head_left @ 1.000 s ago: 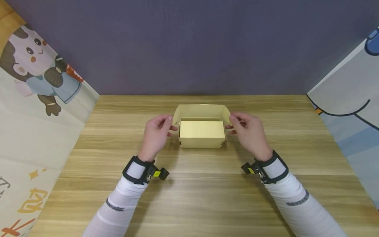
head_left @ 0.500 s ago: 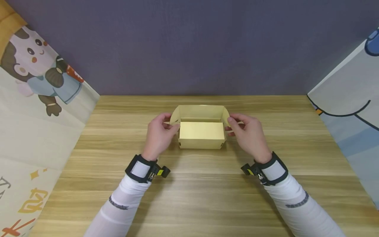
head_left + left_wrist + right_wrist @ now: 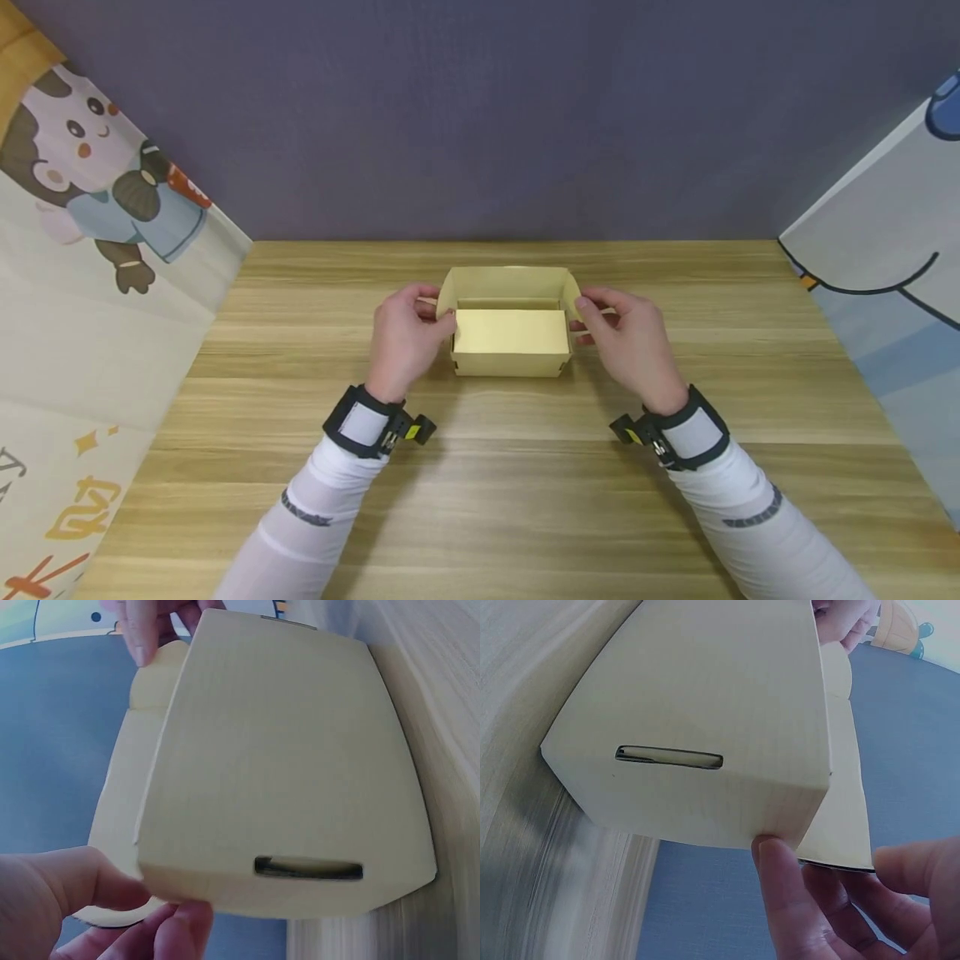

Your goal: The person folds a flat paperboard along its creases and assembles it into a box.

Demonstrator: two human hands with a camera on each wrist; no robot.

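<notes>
A small cardboard box (image 3: 512,364) stands on the table, its lid (image 3: 510,283) raised at the back with a curved flap on each side. A flat pale yellow panel (image 3: 512,332) fills the front of its top. My left hand (image 3: 405,337) is at the left flap, thumb by the box's top corner and fingers outside. On the other side my right hand (image 3: 633,337) pinches the right flap (image 3: 572,298) between thumb and fingers. The right wrist view shows a fingertip (image 3: 776,851) against the box corner. Each wrist view shows a slot (image 3: 309,868) in a box wall.
The wood-grain table (image 3: 510,500) runs back to a dark blue-grey wall (image 3: 510,117). Printed cartoon sheets (image 3: 90,275) hang along the left and right sides. A strap with a small camera (image 3: 363,422) sits on each wrist.
My left hand has shifted right and its thumb has come down to the box's top left corner. The left flap swung out, then back in. The right hand has hardly moved.
</notes>
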